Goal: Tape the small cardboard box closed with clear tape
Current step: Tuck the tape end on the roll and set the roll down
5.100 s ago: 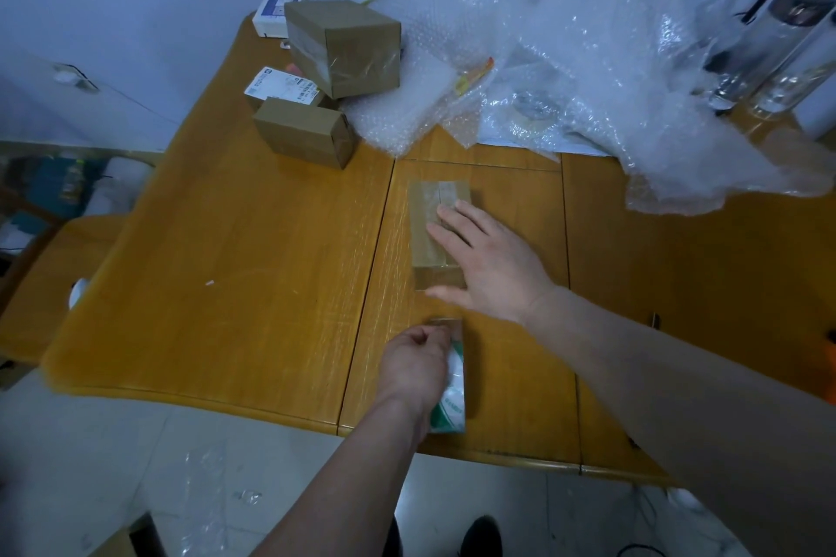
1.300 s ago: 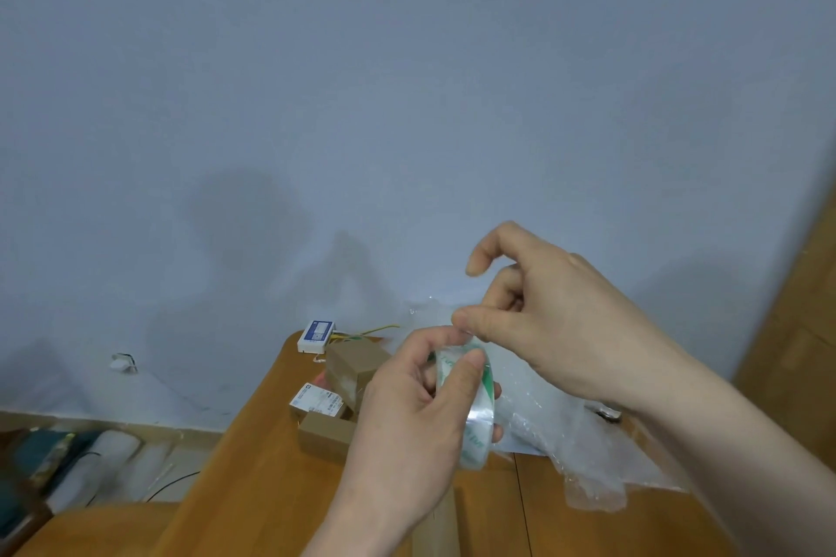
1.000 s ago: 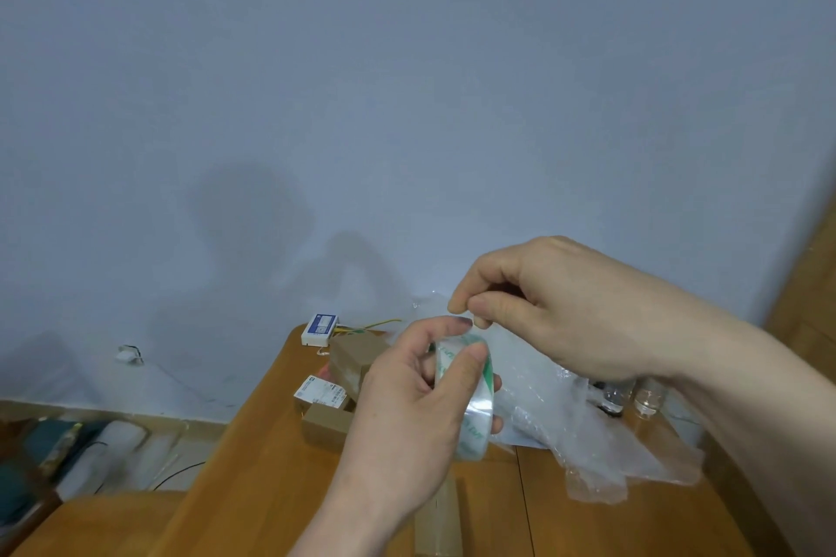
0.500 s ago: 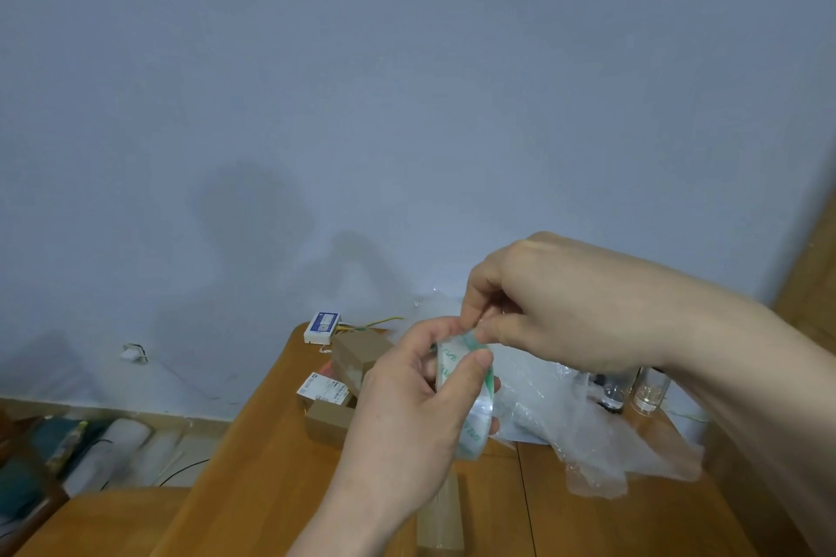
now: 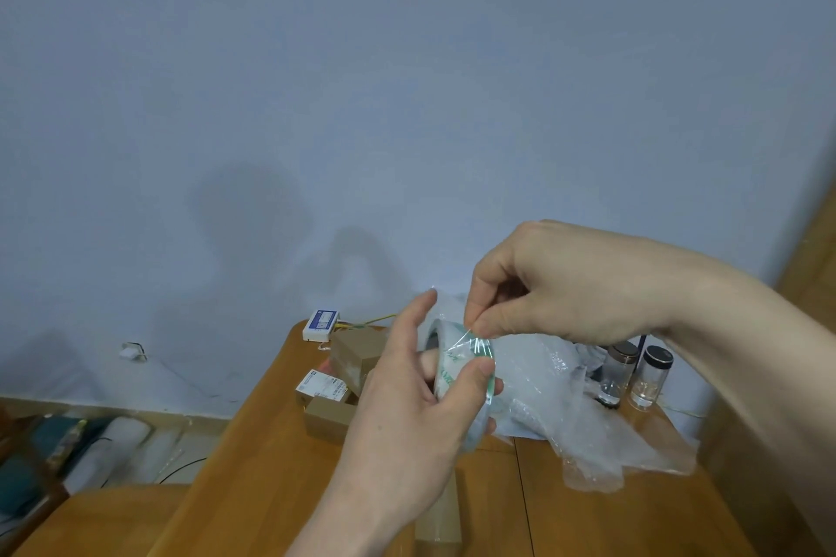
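My left hand (image 5: 407, 412) holds a roll of clear tape (image 5: 457, 371) with green print, raised in front of the wall. Thumb and fingers of that hand wrap the roll. My right hand (image 5: 556, 285) pinches the loose end of the tape (image 5: 472, 341) at the roll's top and has lifted a short strip off it. The small cardboard box (image 5: 441, 525) lies on the wooden table (image 5: 253, 475) below my left wrist; only a sliver of it shows.
Three other cardboard boxes (image 5: 357, 357) and a white-and-blue carton (image 5: 322, 325) sit at the table's far left. Crumpled bubble wrap (image 5: 570, 412) covers the far middle and right. Two glass bottles (image 5: 633, 375) stand behind it. A wooden panel (image 5: 814, 276) rises at right.
Five seconds ago both hands were low on the table, the right on the box. Since then the roll was raised, and over the last second my right fingers picked at the tape end and peeled it up.
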A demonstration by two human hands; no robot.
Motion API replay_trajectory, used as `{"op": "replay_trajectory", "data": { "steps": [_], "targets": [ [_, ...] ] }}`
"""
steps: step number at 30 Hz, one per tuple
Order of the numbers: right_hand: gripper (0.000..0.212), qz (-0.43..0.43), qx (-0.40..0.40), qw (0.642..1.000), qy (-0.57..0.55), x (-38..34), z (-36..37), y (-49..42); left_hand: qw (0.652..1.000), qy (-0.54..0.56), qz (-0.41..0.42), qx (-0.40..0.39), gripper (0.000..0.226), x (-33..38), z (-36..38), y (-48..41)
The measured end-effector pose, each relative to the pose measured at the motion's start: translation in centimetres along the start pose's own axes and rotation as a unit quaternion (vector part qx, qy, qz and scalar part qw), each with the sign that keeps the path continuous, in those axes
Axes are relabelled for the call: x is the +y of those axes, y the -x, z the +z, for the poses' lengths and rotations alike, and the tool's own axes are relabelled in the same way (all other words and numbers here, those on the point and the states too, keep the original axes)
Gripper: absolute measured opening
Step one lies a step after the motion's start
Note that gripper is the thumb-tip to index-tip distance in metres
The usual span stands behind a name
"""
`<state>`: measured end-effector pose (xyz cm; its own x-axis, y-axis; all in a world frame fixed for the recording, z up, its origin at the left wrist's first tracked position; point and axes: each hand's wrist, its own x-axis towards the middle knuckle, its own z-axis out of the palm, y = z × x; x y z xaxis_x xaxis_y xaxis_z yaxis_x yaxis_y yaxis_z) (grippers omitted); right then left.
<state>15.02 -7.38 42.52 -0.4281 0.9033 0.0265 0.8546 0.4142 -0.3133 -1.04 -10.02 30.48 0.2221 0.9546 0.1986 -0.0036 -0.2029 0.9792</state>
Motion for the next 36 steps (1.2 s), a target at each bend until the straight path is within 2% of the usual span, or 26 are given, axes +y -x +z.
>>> {"op": "replay_trajectory", "data": {
  "steps": [3,10,14,17,21,22,24,26,27,28,31,34,36],
  "targets": [
    [0.009,0.009,-0.011,0.999,-0.048,0.4,0.2,-0.3,1.000,0.000,-0.005,-0.012,0.083,-0.2,0.2,0.1],
    [0.006,0.021,0.015,0.997,-0.078,0.8,1.0,-0.4,0.994,0.103,-0.035,-0.011,0.076,-0.3,0.8,0.1],
    [0.008,0.026,0.035,0.995,-0.088,1.4,1.4,-0.3,0.995,0.099,-0.028,-0.002,0.082,-0.5,1.3,0.2],
    [0.016,0.040,0.056,0.987,-0.145,2.7,1.5,-0.5,0.994,0.105,-0.021,-0.009,0.082,-0.5,1.7,0.4],
    [0.013,0.067,0.109,0.971,-0.201,4.4,2.3,-0.5,0.996,0.080,-0.015,-0.020,0.081,-0.4,2.1,0.6],
    [0.016,0.067,0.124,0.963,-0.228,4.5,2.4,-0.3,0.998,0.067,-0.009,-0.016,0.080,-0.4,2.0,0.6],
    [0.036,0.063,0.125,0.963,-0.228,4.2,2.4,0.4,0.999,0.045,0.001,-0.003,0.079,-0.6,1.9,0.4],
    [0.058,0.065,0.081,0.980,-0.169,3.5,2.8,1.1,0.999,0.039,0.006,0.002,0.078,-0.6,1.9,0.3],
    [0.062,0.067,0.060,0.984,-0.153,3.1,3.1,1.3,0.999,0.037,0.010,0.001,0.078,-0.6,2.0,0.3],
    [0.061,0.069,0.045,0.984,-0.159,2.9,3.4,1.4,0.999,0.036,0.014,-0.002,0.077,-0.5,2.1,0.4],
    [0.037,0.052,0.030,0.970,-0.237,2.6,4.3,1.6,0.998,0.047,0.030,-0.009,0.073,-0.5,2.4,0.5],
    [0.022,0.050,0.051,0.964,-0.257,2.9,4.9,1.2,0.998,0.049,0.047,-0.014,0.074,-1.2,2.5,0.5],
    [0.020,0.059,0.078,0.953,-0.287,3.6,5.3,0.7,0.997,0.055,0.044,-0.012,0.074,-1.7,2.6,0.6]
  ]
}}
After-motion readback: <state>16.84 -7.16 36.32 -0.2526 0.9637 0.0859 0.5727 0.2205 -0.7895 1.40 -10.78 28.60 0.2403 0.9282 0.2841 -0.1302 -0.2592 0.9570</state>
